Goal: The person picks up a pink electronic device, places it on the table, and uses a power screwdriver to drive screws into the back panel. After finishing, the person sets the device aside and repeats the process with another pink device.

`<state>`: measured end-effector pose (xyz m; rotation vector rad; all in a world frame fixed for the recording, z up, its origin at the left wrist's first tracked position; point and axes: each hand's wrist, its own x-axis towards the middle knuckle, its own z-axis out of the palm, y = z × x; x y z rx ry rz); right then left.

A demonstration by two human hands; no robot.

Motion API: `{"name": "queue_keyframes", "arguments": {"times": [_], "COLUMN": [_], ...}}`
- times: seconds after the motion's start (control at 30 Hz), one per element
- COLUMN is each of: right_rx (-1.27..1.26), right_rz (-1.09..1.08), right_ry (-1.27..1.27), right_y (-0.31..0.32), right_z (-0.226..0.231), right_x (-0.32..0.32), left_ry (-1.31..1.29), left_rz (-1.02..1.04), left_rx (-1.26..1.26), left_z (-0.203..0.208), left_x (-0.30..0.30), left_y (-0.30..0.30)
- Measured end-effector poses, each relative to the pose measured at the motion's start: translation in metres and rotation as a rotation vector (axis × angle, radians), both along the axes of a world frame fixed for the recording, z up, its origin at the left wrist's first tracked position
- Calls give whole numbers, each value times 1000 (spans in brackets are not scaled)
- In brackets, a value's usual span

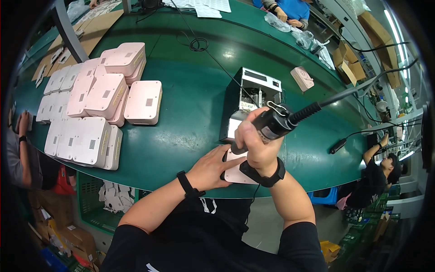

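My right hand [259, 147] is wrapped round a black corded electric screwdriver [273, 122], held upright with its cable leading off to the upper right. Beneath it, at the table's near edge, lies a pale pink plastic case [236, 175]. My left hand [207, 168] grips this case from the left, thumb and fingers spread along it. The screwdriver's tip is hidden behind my right hand. Just beyond my hands stands a black and silver box-shaped machine [232, 106] with an open front, which looks like a screw feeder.
Stacked pink cases [106, 95] and whitish cases [81, 141] fill the green table's left side. A small pink part [302, 79] lies at far right, and a black tool [337, 146] nearer. Co-workers sit left, right and across. A green crate [93, 206] stands below the table.
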<state>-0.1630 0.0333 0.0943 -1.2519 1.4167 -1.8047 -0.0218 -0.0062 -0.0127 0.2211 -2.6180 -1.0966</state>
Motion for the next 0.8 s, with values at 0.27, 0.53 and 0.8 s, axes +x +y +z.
{"name": "queue_keyframes", "arguments": {"times": [0.27, 0.53, 0.8], "right_rx": [69, -228, -132], "right_rz": [21, -242, -202], "right_ry": [-42, -57, -108], "right_y": [5, 13, 17], "right_z": [22, 45, 40], "right_x": [0, -40, -48], "left_ry": [7, -75, -114], "left_rz": [10, 113, 109], "left_rx": [20, -46, -53], "left_z": [11, 30, 36], "left_x": [8, 47, 41], "left_y": [-2, -17, -21]}}
